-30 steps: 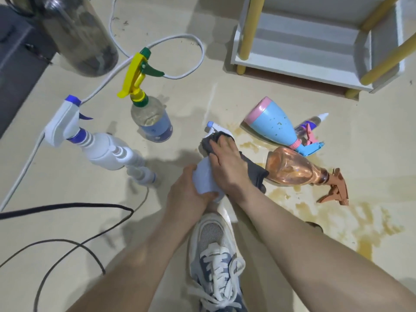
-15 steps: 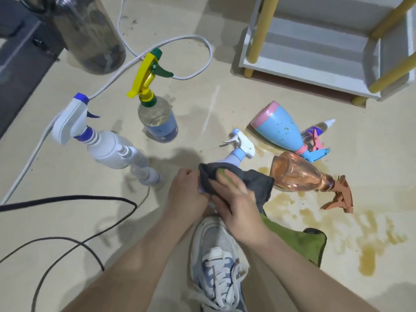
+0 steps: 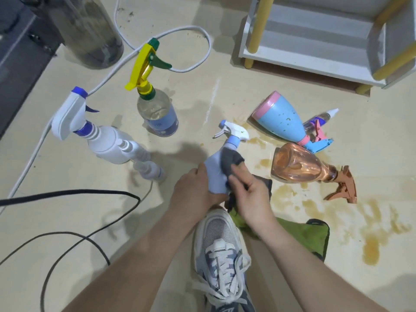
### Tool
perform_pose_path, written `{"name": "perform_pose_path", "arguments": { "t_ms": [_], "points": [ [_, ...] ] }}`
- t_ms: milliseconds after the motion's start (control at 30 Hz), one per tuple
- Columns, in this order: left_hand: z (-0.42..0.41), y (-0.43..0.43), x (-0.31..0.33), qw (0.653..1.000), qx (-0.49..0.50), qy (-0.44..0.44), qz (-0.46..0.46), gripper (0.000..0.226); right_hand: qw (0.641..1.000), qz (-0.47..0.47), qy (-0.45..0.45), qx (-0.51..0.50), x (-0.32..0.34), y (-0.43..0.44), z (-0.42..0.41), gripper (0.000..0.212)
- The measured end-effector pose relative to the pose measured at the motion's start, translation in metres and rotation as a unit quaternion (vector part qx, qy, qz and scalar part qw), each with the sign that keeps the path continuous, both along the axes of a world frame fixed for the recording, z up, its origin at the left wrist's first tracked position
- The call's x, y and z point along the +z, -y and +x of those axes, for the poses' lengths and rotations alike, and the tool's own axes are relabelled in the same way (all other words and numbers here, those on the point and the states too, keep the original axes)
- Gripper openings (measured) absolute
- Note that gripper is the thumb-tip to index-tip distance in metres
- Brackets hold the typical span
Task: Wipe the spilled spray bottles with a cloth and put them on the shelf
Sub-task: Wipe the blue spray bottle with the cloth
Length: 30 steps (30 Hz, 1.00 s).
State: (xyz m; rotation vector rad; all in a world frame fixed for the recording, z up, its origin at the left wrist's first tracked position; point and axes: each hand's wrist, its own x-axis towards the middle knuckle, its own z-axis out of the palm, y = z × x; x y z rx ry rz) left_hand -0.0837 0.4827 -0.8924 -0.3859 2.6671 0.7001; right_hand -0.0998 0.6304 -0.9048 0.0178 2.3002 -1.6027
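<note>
My left hand [image 3: 193, 189] grips the base of a pale lilac spray bottle [image 3: 216, 168] with a white trigger head, tilted away from me. My right hand [image 3: 250, 194] holds a dark grey cloth [image 3: 230, 162] against the bottle's side. On the floor to the right lie a blue bottle with a pink base [image 3: 281, 119], a small clear bottle [image 3: 319, 122] behind it, and an amber bottle [image 3: 297, 165] with a brown trigger. A white bottle [image 3: 105, 140] and a yellow-trigger bottle [image 3: 155, 109] stand at the left. The white shelf [image 3: 310, 57] stands at top right.
Brown spilled liquid [image 3: 371, 242] stains the floor at right. A green cloth [image 3: 301, 235] lies under my right forearm beside my shoe [image 3: 219, 248]. Black cables [image 3: 74, 192] and a white cord [image 3: 180, 32] cross the floor at left. A dark clear container [image 3: 90, 30] stands top left.
My right hand slid the grey cloth back down the lilac bottle, then up along its side again. The bottle's trigger head came into view and the bottle tilted up.
</note>
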Motion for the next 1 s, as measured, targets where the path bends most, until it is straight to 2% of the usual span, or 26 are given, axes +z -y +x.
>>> {"name": "perform_pose_path", "arguments": {
  "t_ms": [67,167,300,400,467,533,633,700,733,800,867,933,1000],
  "points": [
    [-0.001,0.002,-0.001,0.999,-0.026,0.003,-0.024,0.059,0.992,0.055,-0.073,0.086,0.006,0.007,0.032,0.030],
    [0.000,0.002,-0.002,0.997,-0.062,-0.008,-0.040,0.063,0.982,0.113,-0.103,0.111,-0.002,0.004,0.023,0.040],
    [0.002,-0.006,0.003,0.998,-0.057,-0.003,-0.033,0.064,0.995,0.091,0.020,0.042,-0.004,0.012,-0.028,0.063],
    [-0.008,-0.004,0.011,0.999,-0.019,0.033,0.018,0.061,0.993,0.097,0.073,-0.010,0.002,0.015,-0.014,0.055],
    [-0.016,0.000,0.013,0.994,-0.013,0.076,0.080,0.053,0.992,0.089,0.066,-0.055,0.009,0.007,0.008,0.046],
    [-0.019,0.002,0.012,0.990,-0.021,0.106,0.090,0.058,0.994,0.069,0.055,-0.064,0.013,-0.002,0.031,0.040],
    [-0.018,-0.002,0.012,0.990,-0.013,0.121,0.073,0.072,0.994,-0.027,0.085,-0.066,0.022,-0.003,0.036,0.034],
    [-0.016,-0.003,0.016,0.985,0.030,0.137,0.096,0.072,0.986,-0.095,0.118,-0.068,0.020,0.002,0.020,0.036],
    [-0.014,-0.003,0.018,0.978,0.075,0.137,0.137,0.071,0.980,-0.119,0.139,-0.079,0.017,0.006,0.009,0.044],
    [-0.008,-0.006,0.025,0.940,0.180,0.127,0.259,0.067,0.963,-0.165,0.187,-0.102,0.015,0.007,-0.010,0.054],
    [-0.003,-0.010,0.028,0.872,0.293,0.113,0.375,0.066,0.969,-0.157,0.172,-0.080,0.024,0.005,-0.011,0.045],
    [-0.004,-0.013,0.030,0.788,0.383,0.094,0.473,0.064,0.991,-0.101,0.088,-0.015,0.042,0.003,0.009,0.035],
    [-0.010,-0.016,0.040,0.707,0.429,0.091,0.556,0.062,0.996,0.012,-0.052,0.071,0.055,-0.001,0.037,0.041]
  ]
}}
